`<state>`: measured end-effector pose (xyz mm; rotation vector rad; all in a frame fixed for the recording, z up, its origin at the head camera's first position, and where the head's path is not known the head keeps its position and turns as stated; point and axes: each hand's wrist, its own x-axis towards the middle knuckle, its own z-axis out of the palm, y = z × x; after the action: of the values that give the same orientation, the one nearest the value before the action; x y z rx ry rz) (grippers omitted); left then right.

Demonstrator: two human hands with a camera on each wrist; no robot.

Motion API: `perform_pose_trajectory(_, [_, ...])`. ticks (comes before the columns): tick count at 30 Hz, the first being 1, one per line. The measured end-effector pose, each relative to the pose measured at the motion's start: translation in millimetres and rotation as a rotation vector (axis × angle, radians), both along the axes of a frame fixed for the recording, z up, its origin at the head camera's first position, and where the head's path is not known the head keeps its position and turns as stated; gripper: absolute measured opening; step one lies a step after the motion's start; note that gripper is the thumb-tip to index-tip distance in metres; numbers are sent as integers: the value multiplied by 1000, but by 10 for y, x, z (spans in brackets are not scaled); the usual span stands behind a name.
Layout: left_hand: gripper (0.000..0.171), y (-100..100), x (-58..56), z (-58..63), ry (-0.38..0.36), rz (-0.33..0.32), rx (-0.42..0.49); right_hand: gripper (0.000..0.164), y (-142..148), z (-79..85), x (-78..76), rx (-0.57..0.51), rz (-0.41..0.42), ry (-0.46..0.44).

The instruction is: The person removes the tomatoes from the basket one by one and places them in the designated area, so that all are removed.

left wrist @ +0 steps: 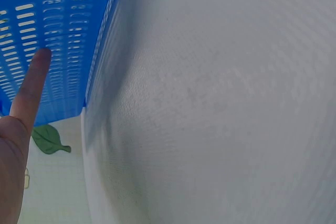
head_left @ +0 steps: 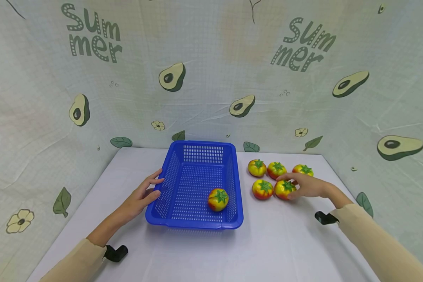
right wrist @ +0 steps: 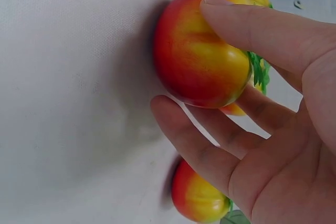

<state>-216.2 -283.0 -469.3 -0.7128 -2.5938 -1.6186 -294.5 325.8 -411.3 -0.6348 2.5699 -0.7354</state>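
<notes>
A blue plastic basket (head_left: 194, 225) with slotted walls stands on the table, and one red-yellow toy tomato (head_left: 218, 199) with a green leafy top lies inside it, front right. My left hand (head_left: 141, 197) rests against the basket's left side, fingers extended; in the left wrist view one straight finger (left wrist: 32, 87) lies along the slotted wall. On the right, my right hand (head_left: 308, 185) holds another toy tomato (head_left: 284, 190), its thumb on one side and curled fingers on the other. The right wrist view shows this tomato (right wrist: 202, 45) close up, the thumb pressed on its skin.
More toy tomatoes sit around the right hand: one to its left (head_left: 262, 189), two behind (head_left: 257, 168) (head_left: 276, 170), and one at the far right (head_left: 303, 170), partly hidden by the hand. A printed cloth (head_left: 204, 51) hangs behind and beside the white table (head_left: 204, 258).
</notes>
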Motion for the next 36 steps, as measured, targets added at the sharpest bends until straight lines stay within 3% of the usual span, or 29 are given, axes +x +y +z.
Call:
perform_pose_trajectory(14, [35,-2,-1,-4,2,-3,-3,67,22,112,12,5,6,-6])
perform_pose_trajectory(25, [35,0,2,10,0,0,-5,67,26,340,17,-4,32,82])
perform_pose_trajectory(36, [35,8,10,36,-7,4,-6,60,-217,617,24,-11,61,154])
